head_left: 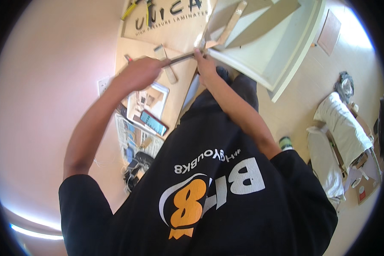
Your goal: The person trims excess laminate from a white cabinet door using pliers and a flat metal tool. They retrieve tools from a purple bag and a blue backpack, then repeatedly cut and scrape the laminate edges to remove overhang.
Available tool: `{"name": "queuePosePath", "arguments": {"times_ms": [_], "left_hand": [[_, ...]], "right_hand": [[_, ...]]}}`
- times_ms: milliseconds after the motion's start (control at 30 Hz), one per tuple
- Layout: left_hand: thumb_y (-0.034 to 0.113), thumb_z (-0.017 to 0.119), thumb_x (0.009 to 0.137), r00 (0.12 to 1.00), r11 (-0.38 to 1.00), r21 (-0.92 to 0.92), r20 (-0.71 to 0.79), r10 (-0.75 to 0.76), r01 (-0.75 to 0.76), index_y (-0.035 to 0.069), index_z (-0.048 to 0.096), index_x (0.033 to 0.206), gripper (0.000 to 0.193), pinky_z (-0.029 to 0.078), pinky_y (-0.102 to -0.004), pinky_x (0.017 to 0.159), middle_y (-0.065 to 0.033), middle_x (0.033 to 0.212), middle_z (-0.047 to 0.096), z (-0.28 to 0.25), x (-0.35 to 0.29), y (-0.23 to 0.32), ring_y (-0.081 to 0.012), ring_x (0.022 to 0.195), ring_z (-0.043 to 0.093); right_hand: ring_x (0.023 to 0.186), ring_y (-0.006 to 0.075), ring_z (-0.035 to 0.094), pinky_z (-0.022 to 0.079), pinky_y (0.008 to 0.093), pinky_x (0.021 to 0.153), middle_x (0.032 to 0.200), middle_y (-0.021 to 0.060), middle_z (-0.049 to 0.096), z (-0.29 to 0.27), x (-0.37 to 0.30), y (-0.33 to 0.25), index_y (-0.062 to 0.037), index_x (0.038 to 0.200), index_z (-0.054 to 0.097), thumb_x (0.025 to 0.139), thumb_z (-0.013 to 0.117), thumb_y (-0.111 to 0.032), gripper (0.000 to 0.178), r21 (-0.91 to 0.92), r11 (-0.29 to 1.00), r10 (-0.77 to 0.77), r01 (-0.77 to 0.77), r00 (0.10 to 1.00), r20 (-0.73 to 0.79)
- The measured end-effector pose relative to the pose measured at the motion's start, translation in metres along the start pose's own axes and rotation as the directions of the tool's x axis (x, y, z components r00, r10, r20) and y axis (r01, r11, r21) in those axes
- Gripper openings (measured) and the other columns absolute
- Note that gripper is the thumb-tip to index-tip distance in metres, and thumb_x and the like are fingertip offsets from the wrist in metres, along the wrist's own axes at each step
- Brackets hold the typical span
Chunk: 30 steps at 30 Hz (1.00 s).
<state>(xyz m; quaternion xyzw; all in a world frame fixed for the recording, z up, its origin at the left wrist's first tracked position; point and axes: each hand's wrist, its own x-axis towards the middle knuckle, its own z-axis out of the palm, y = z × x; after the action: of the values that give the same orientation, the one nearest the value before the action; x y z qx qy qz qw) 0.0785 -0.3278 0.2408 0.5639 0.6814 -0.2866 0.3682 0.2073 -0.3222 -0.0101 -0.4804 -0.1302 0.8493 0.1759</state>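
Note:
My left hand (138, 71) is closed round the handle end of a long thin metal tool (181, 58) that lies almost level. My right hand (205, 64) pinches the other end of that tool, right at the near corner of a white cabinet panel (260, 55). A strip of brown laminate (232, 23) lies across the panel just beyond my fingers. Both forearms reach up from my black printed shirt. The tool's tip is hidden behind my right hand.
A wooden board (175, 30) lies to the left with a hammer (166, 64) and yellow-handled pliers (130, 10) on it. Below it are a phone (153, 122), papers and a small box (151, 96). White sacks (341, 128) and cardboard lie on the floor at the right.

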Motion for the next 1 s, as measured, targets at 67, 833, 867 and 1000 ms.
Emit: {"name": "queuePosePath", "arguments": {"times_ms": [67,833,867,1000], "left_hand": [[0.016,0.053,0.099,0.996,0.997,0.074,0.086,-0.017,0.011,0.009,0.056,0.141,0.042,0.051,-0.0479,0.087,-0.0205,0.105,0.070,-0.007,0.011,0.011,-0.0399,0.099,0.066],[0.011,0.046,0.100,0.947,0.994,-0.005,0.305,-0.101,0.108,0.010,0.059,0.140,0.043,0.052,-0.0397,0.047,-0.0147,0.074,0.064,-0.073,0.030,-0.005,-0.0268,0.049,0.062],[0.012,0.047,0.100,0.943,0.993,0.001,0.313,-0.113,0.119,0.010,0.059,0.140,0.042,0.051,-0.0399,0.046,-0.0153,0.074,0.064,-0.070,0.030,-0.008,-0.0265,0.048,0.061],[0.012,0.051,0.100,0.969,0.997,0.002,0.232,0.080,-0.083,0.009,0.059,0.140,0.041,0.050,-0.0401,0.046,-0.0167,0.072,0.065,-0.053,0.049,-0.008,-0.0265,0.045,0.059]], "right_hand": [[0.133,0.0309,0.045,0.039,0.0563,0.106,0.144,0.0162,0.050,-0.010,0.004,-0.008,0.0037,0.139,0.046,0.096,0.066,-0.049,0.071,-0.149,0.984,0.103,-0.098,0.994,0.028],[0.107,0.0258,0.059,0.046,0.0442,0.087,0.119,0.0113,0.065,-0.011,0.008,-0.030,0.0016,0.119,0.062,0.086,0.083,-0.028,0.049,-0.113,0.966,0.219,-0.231,0.970,-0.110],[0.100,0.0248,0.062,0.048,0.0408,0.081,0.113,0.0109,0.067,-0.011,0.009,-0.025,0.0023,0.116,0.063,0.086,0.084,-0.026,0.046,-0.137,0.968,0.194,-0.212,0.972,-0.132],[0.094,0.0239,0.062,0.049,0.0397,0.078,0.107,0.0107,0.067,-0.016,0.015,-0.014,0.0002,0.115,0.064,0.089,0.081,-0.029,0.043,-0.210,0.953,0.175,-0.218,0.963,-0.204]]}}
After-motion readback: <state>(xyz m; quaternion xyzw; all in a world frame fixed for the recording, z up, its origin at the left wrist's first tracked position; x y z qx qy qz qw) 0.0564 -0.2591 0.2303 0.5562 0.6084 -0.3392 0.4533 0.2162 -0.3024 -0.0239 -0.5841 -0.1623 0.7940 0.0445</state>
